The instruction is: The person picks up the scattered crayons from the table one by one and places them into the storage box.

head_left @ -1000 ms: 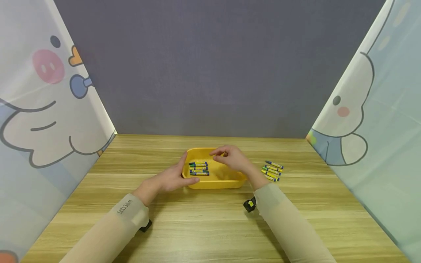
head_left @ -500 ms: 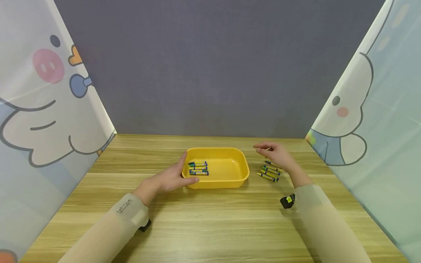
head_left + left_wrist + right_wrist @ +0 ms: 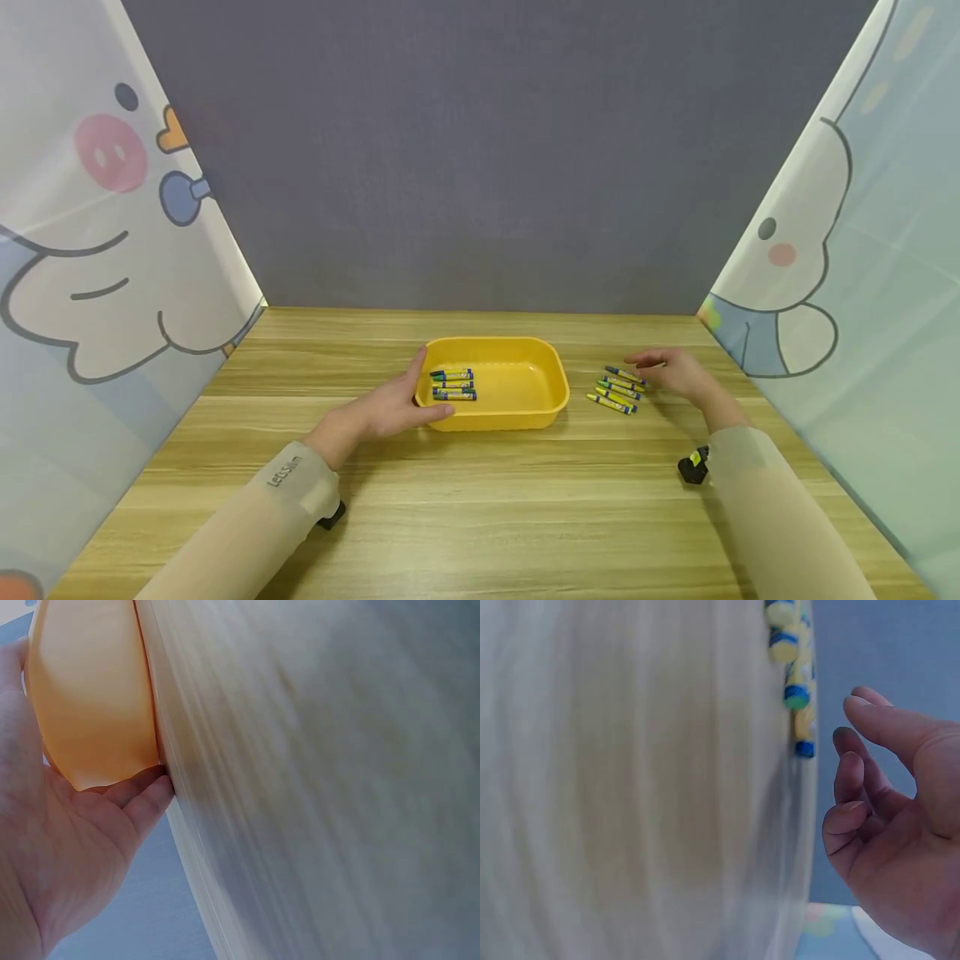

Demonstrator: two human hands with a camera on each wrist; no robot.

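A yellow plastic tray [image 3: 517,390] stands in the middle of the table. Several crayons [image 3: 453,396] in yellow and blue wrappers lie side by side at its left end. My left hand [image 3: 386,407] holds that end, thumb along the near rim and fingers round the outside; the left wrist view shows fingertips against the tray wall [image 3: 97,697]. Right of the tray, several more crayons [image 3: 621,386] lie in a loose row. Just beside and above their far right end is my right hand [image 3: 675,373], fingers loosely bent with nothing held. In the right wrist view a gap separates it from the crayon ends [image 3: 796,696].
The wooden table [image 3: 480,517] runs back to a dark grey panel [image 3: 480,167]. Cartoon-printed cloths flank it on the left [image 3: 150,292] and right [image 3: 885,333]. A small black device [image 3: 693,467] sits at my right wrist.
My right hand has left the tray's inside and moved right to the loose crayons. One more crayon shows at the near edge of the row. My left hand stays at the tray.
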